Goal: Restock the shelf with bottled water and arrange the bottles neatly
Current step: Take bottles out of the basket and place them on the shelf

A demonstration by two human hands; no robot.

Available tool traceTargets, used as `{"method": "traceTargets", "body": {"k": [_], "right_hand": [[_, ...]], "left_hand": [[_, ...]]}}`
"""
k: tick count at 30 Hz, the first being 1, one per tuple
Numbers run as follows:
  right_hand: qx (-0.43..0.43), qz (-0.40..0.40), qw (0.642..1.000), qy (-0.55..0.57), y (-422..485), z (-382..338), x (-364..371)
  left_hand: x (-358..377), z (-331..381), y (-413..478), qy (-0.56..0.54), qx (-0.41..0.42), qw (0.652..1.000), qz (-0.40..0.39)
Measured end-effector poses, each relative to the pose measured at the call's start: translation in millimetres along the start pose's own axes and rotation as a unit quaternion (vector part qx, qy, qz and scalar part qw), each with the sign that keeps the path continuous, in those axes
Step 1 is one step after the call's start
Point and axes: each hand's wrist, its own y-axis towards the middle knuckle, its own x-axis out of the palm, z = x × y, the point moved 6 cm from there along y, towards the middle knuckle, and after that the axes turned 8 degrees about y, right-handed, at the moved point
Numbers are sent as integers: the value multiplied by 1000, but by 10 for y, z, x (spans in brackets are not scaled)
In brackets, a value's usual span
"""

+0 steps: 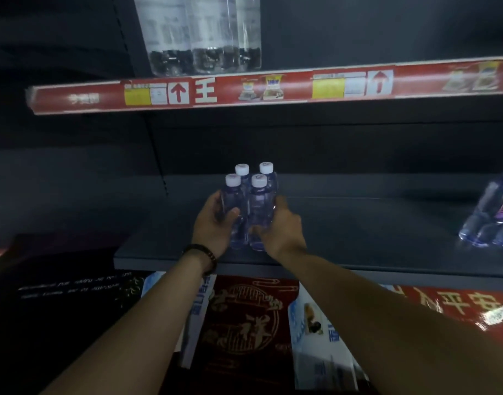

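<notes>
Four bottles squeezed from both sides on the grey shelf
Left hand, beaded bracelet at the wrist, has thumb and fingers curled round the left pair; the white-capped bottles stand upright, two by two, near the shelf's front edge; right hand clamps the right pair from the other side; far right, well apart, sits a pack of bottled water

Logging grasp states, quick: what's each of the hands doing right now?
Left hand: closed, holding the front-left bottle.
Right hand: closed, holding the front-right bottle.
</notes>
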Motion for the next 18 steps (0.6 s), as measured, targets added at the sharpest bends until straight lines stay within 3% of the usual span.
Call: {"method": "traceTargets", "body": {"k": [5, 8, 10, 12, 13, 15, 16, 18], "right_hand": [[-1, -81, 997, 4, -29, 104, -31], [-9, -121, 993, -10, -217, 248, -254], [-16, -108, 994, -21, -469, 371, -520], [-39, -99, 994, -20, -847, 555, -823], [-45, -106, 993, -26, -1087, 693, -971], [-30, -136, 989, -45, -1640, 1098, -1222], [-15, -147, 987, -59, -1883, 1330, -1328], [40, -178, 977, -112, -2291, 1966, -1465]], "left_hand": [[58, -252, -81, 40, -41, 998, -2], [3, -320, -372, 76, -63, 991, 89], [24, -216, -755, 102, -19, 983, 151], [221, -49, -1231, 107, 40, 982, 147], [382, 24, -1464, 111, 62, 985, 113], [810, 155, -1888, 139, 100, 985, -29], [1077, 175, -2063, 169, 108, 970, -138], [1627, 38, -2466, 236, 79, 897, -367]]}}
